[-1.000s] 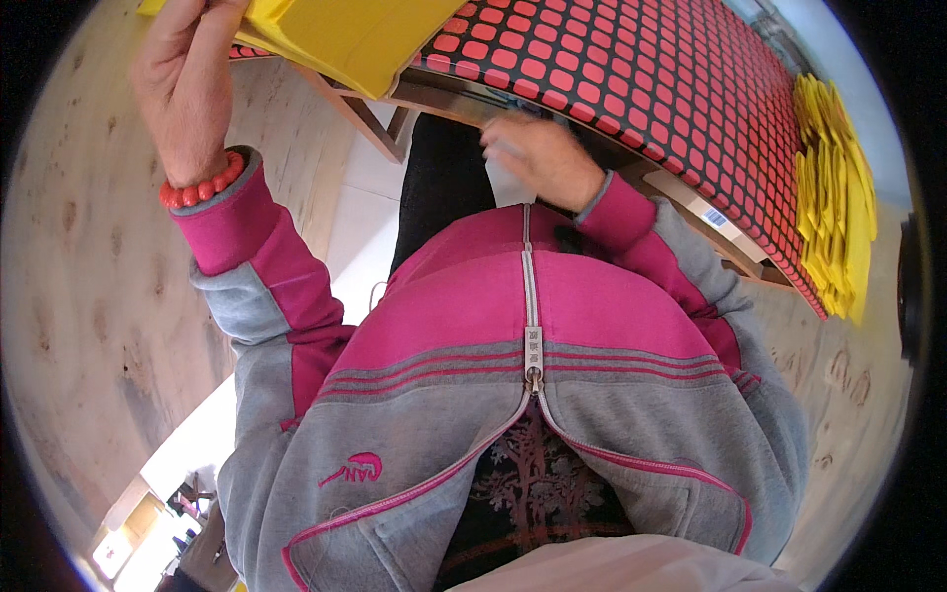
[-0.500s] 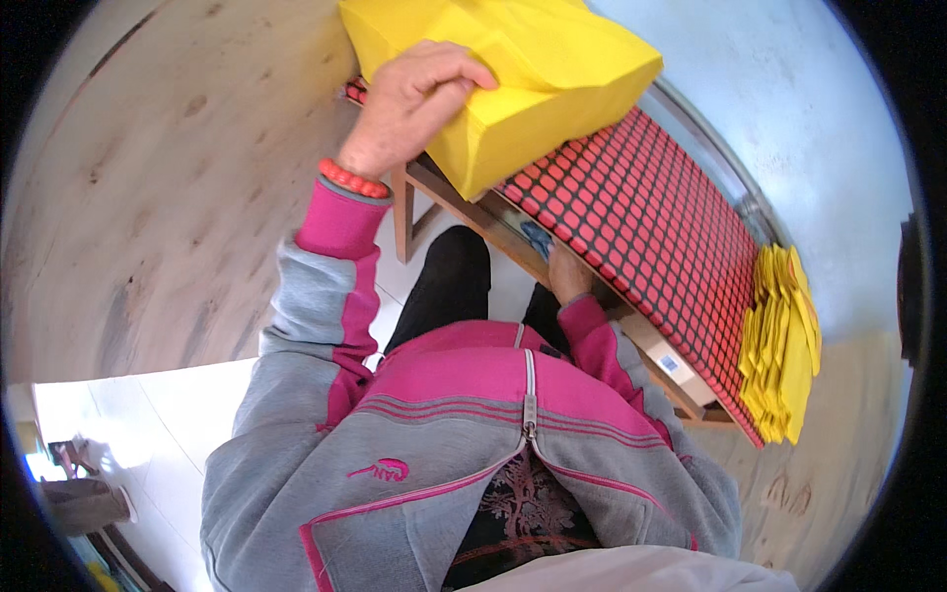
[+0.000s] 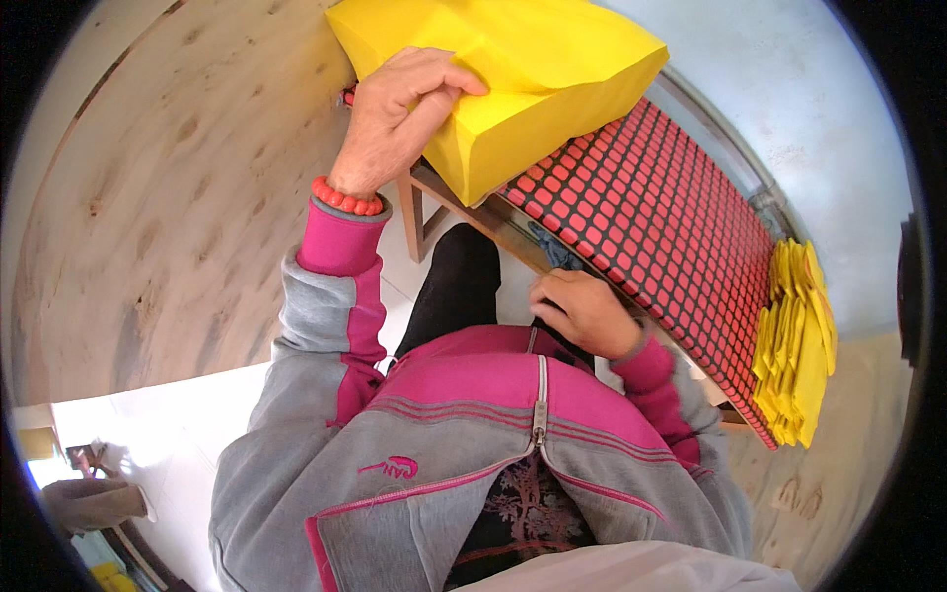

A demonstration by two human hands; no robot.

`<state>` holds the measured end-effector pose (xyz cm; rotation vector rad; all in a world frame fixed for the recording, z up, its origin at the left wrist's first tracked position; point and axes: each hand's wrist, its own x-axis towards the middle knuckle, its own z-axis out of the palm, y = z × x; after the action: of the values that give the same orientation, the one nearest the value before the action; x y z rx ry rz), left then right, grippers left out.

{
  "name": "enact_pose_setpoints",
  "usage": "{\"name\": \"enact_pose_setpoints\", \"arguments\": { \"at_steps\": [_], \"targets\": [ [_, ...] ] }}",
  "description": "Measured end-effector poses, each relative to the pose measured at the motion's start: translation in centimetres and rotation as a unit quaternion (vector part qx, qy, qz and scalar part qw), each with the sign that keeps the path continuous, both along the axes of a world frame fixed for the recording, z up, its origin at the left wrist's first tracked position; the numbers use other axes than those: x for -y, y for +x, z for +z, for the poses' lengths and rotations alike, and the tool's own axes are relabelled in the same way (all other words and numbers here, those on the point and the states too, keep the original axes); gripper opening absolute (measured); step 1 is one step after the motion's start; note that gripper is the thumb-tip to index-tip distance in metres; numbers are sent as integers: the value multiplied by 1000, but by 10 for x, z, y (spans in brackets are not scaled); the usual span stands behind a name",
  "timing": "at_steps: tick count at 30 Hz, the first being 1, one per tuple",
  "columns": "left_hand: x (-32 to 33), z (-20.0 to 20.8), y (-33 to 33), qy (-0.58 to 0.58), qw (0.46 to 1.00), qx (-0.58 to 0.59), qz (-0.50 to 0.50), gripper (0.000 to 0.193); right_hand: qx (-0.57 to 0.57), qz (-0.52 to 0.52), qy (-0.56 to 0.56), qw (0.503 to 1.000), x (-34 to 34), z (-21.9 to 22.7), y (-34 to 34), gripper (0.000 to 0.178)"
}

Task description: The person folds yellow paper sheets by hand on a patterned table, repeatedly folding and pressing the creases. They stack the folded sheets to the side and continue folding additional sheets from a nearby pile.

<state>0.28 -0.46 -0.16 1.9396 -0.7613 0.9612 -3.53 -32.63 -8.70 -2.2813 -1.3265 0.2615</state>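
A yellow bag [image 3: 562, 49], boxy and creased, lies at the far end of the table with its near corner over the edge. My left hand [image 3: 409, 113] pinches a fold of it between thumb and bent fingers, a red bead bracelet at the wrist. Just in front of the table's near edge is my right hand [image 3: 587, 311], its fingers curled in with the back of the hand up. Whatever it may hold is hidden. Beside those fingers, a bluish crumpled thing [image 3: 552, 247] shows in the open space under the tabletop.
Red and black checked covering [image 3: 651, 207] spreads over the tabletop. A stack of folded yellow bags [image 3: 794, 345] lies at its right end. A wooden board [image 3: 168, 227] fills the left side, and a wooden table leg [image 3: 410, 217] stands by my knee [image 3: 464, 257].
My right hand has come out from under the tabletop toward my lap. My left hand keeps its pinch on the yellow bag, and the view has shifted slightly.
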Motion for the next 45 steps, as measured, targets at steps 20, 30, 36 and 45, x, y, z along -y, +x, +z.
{"name": "enact_pose_setpoints", "arguments": {
  "at_steps": [20, 30, 36, 45],
  "targets": [
    [-10, -4, -1, -6, 996, -80, -30, 23, 128, 162, 212, 955, -97, 140, 120, 28],
    [-7, 1, -2, -3, 998, -61, -20, 22, 168, 140, 231, 948, -100, 133, 116, 13],
    [-8, 1, -3, -16, 998, -50, -42, 22, 155, 141, 257, 944, -101, 131, 115, 11],
    [-11, 0, -6, -9, 995, -93, -38, 31, 171, 132, 275, 937, -102, 129, 113, 10]
  ]
}}
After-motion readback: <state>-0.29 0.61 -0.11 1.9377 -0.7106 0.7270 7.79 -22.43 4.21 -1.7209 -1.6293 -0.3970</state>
